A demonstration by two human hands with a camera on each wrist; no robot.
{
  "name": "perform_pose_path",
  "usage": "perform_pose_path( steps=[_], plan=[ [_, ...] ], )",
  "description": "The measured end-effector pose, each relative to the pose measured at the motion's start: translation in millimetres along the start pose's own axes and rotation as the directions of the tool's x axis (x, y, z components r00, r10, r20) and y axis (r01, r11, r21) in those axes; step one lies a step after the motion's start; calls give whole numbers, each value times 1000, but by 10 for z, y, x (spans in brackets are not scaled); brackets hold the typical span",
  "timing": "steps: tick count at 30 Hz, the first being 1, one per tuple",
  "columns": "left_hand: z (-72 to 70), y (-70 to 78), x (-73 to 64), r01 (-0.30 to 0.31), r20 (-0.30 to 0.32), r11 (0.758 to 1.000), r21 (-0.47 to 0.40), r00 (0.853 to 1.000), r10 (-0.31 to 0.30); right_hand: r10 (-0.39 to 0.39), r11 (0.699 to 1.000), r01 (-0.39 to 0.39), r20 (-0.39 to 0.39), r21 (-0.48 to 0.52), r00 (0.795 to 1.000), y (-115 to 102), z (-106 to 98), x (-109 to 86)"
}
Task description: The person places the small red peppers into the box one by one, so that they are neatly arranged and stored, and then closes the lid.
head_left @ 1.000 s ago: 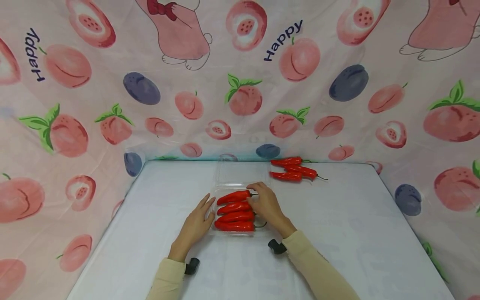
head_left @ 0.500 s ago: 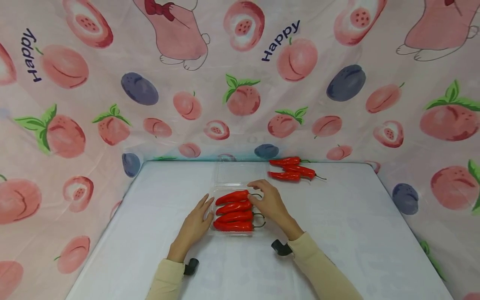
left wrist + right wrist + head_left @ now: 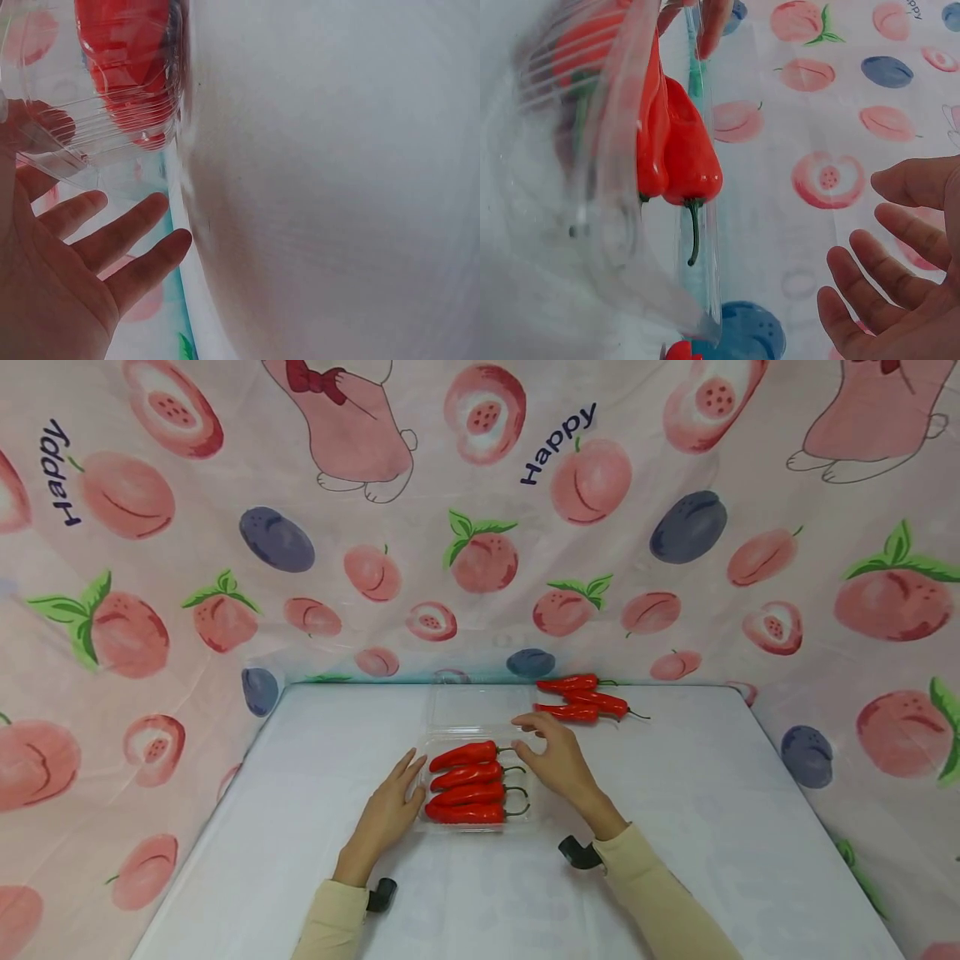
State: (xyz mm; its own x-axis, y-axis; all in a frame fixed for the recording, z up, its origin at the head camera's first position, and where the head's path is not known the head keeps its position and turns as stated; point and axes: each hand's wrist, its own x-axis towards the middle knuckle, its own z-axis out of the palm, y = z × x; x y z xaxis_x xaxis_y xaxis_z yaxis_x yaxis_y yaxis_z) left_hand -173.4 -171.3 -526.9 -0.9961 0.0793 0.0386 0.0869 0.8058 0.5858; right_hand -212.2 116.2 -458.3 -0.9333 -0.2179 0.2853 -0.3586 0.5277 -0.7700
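Note:
Several red chili peppers (image 3: pixel 467 794) lie side by side in a clear plastic clamshell box (image 3: pixel 513 828), stems to the right. Its transparent lid (image 3: pixel 480 706) is folded back, away from the person. My left hand (image 3: pixel 388 806) rests at the box's left side, fingers spread; in the left wrist view its thumb is partly seen through the plastic. My right hand (image 3: pixel 561 762) hovers near the box's upper right corner, fingers apart and holding nothing. In the right wrist view a pepper (image 3: pixel 692 154) with a green stem shows inside the box, apart from the right hand (image 3: pixel 900 262).
Three more red peppers (image 3: pixel 596 700) lie in a loose pile at the table's back right, just beyond the right hand. A fruit-patterned cloth (image 3: pixel 480 485) hangs behind the white table (image 3: pixel 675 827). A black wrist camera (image 3: pixel 579 853) sits below the right forearm.
My right hand has drawn back to the right, off the farthest pepper in the box, and its fingers have spread. The left hand has stayed at the box's left side.

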Motion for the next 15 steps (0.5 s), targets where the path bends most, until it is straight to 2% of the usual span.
perform_pose_path(
  steps=[15],
  plan=[
    [11,-2,3,-12,-18,1000,3,1000,13,-5,1000,5,-37,-12,999,169,-140,-29]
  ],
)
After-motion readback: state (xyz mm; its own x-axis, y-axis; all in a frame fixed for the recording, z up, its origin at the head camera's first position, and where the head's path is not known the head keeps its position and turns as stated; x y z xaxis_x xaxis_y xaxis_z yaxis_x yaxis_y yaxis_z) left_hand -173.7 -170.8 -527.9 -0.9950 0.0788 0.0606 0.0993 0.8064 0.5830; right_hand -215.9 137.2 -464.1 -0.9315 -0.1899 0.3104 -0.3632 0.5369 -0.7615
